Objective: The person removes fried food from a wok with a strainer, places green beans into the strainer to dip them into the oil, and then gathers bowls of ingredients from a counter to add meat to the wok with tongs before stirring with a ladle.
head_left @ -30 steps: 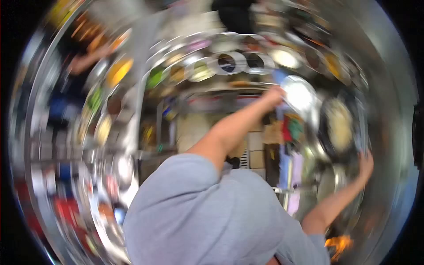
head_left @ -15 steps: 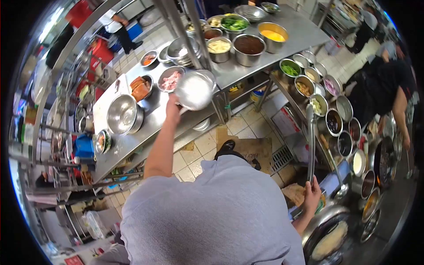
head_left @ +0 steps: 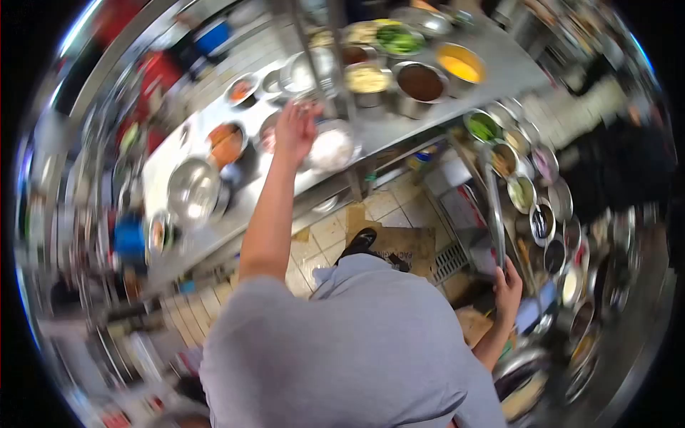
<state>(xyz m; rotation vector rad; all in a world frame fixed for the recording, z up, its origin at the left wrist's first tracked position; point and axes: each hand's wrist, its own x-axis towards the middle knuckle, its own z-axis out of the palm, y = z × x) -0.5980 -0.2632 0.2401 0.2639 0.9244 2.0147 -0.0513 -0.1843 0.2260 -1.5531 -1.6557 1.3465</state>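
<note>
My left hand (head_left: 295, 132) is raised over the prep counter with its fingers apart, and nothing shows in it. Below it is a metal bowl of pink raw meat (head_left: 268, 137), partly hidden by the hand. Just right of the hand, a round metal bowl (head_left: 332, 146) with a bright white middle rests near the counter edge; blur hides what is inside. Stacked metal bowls (head_left: 307, 71) stand beyond the fingertips. At the right, my right hand (head_left: 508, 285) grips the lower end of long metal tongs (head_left: 494, 207), which point away from me beside the containers.
Large pots of dark sauce (head_left: 419, 82) and yellow liquid (head_left: 460, 63) stand on the far counter. Several small ingredient containers line the right station, including chopped greens (head_left: 483, 127). A metal post (head_left: 341, 64) rises at the counter. A person in dark clothing (head_left: 617, 157) stands at right.
My left hand has let go of the round metal vessel it held and moved up and slightly right. My right hand keeps the tongs. The view has shifted and blurred.
</note>
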